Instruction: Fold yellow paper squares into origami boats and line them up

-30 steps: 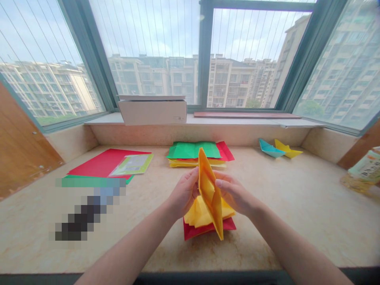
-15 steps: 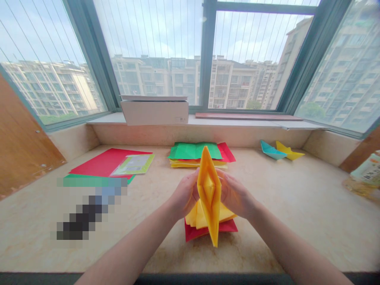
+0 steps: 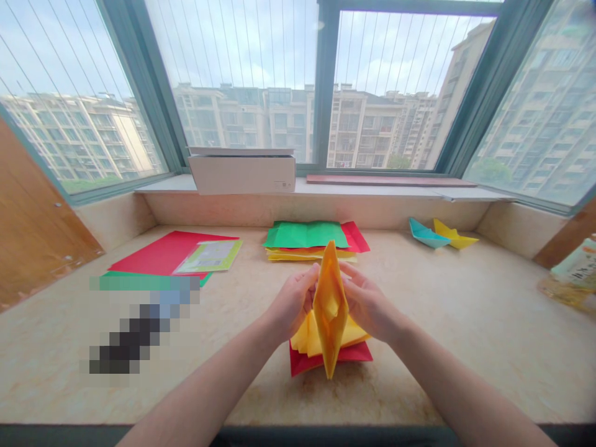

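Holding folded yellow paper (image 3: 331, 310) between both hands' fingers (image 3: 308, 287), labelled bottle (image 3: 577, 267) at right, writing illegible

Folded paper (image 3: 331, 292), one. Colour: deep yellow. Form: long, narrow diamond with two sharp points, sides spread around a hollow; small raised fold at the middle; creases visible. Pose: hollow facing the camera, one point toward the counter's (image 3: 465, 323) far edge, the other toward its near edge. Place: over the counter, between its side edges, closer to the near edge.
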Demonstrator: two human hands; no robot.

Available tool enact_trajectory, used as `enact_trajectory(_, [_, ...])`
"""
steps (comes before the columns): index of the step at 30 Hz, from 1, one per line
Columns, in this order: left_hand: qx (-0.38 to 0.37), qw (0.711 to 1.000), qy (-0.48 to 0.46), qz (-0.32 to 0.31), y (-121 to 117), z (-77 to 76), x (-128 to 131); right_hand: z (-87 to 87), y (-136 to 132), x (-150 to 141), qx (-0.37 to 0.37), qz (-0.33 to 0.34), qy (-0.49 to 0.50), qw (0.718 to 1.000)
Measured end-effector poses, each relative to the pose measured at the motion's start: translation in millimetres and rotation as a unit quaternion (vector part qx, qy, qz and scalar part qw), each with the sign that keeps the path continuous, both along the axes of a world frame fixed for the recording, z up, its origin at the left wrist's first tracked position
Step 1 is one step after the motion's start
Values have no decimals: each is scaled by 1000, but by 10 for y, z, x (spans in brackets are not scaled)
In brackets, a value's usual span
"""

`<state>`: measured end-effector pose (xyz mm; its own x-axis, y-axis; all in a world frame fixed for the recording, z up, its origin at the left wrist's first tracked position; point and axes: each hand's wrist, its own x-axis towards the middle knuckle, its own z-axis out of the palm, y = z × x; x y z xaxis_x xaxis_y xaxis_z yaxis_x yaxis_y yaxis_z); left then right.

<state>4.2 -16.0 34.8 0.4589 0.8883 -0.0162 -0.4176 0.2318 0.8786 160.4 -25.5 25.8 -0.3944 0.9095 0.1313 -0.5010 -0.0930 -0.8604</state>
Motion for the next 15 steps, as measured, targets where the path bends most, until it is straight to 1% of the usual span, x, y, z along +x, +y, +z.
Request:
enact_trajectory(2, [-7,1000,-8,5,31,-23,-15,-6,24,8,8,-26,0,1000])
enact_trajectory(6, [7,1000,-18,17,63,-42,-41,-21,56,25,28,-46,-11,998])
enact_trajectory(8, [9,1000,-20,11,59,-34,-50,-27,65,18,30,-55,-14,998])
enact_trajectory(11, [-6,1000,-28,-7,48,-16,-61,-40,85,9,41,-67,-31,996])
enact_trajectory(13, [-14,999,-42,2,53,-11,-72,-51,104,22,71,-81,-61,992])
enact_trajectory(14, [-14,999,-49,12,61,-13,-79,-54,110,35,96,-100,-83,987])
enact_trajectory(15, [-13,998,-56,24,72,-17,-86,-56,114,51,129,-134,-111,976])
